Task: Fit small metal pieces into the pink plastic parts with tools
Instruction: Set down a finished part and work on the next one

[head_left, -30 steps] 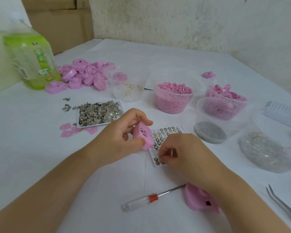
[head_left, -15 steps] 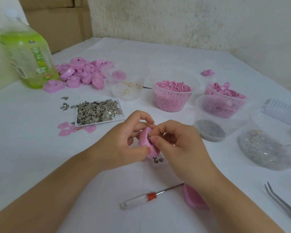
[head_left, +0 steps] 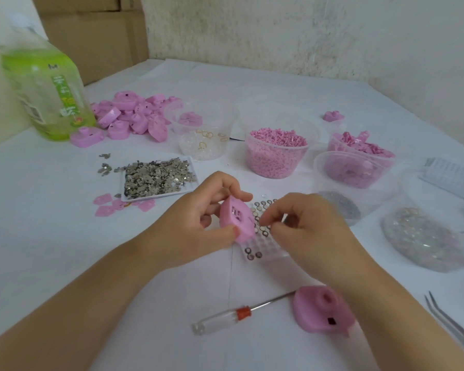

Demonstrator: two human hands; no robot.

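Note:
My left hand (head_left: 193,231) grips a pink plastic part (head_left: 237,222) tilted on edge, its open face with small metal pieces turned toward me. My right hand (head_left: 311,231) hovers just right of it over a clear tray of small metal rings (head_left: 263,254), fingers curled and thumb and forefinger close together. The fingertips are blurred, so whether they pinch a ring is unclear. A screwdriver (head_left: 239,313) with a clear handle lies near me. Beside it rests a second pink part (head_left: 322,311).
A white tray of flat metal pieces (head_left: 156,178) sits left, behind it a pile of pink parts (head_left: 131,116) and a green bottle (head_left: 46,95). Tubs of pink granules (head_left: 276,153), pink pieces (head_left: 359,145) and grey bits (head_left: 340,207) stand right. Tweezers (head_left: 450,322) lie at the right edge.
My right hand went from the ring tray up to the pink part, and has now drawn back over the tray. My left hand has turned the part's open face toward me.

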